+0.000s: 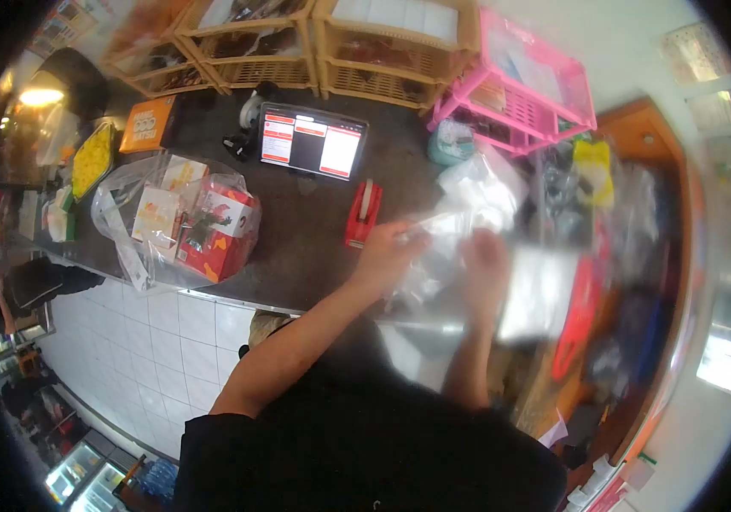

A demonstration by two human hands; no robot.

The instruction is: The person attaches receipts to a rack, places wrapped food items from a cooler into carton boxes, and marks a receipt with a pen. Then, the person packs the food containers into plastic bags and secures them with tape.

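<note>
A clear plastic bag hangs crumpled between my hands above the dark counter. My left hand pinches its upper edge, with the fingers closed. My right hand is at the right side of the plastic, smeared by motion; its grip on the bag cannot be made out. Just left of my left hand stands a red tape dispenser. Behind my hands lies a pile of shiny clear plastic.
A bag with boxes lies left on the counter. A lit tablet stands at the back. Tan baskets and a pink rack line the wall. Shiny packs and a red bag hang at right.
</note>
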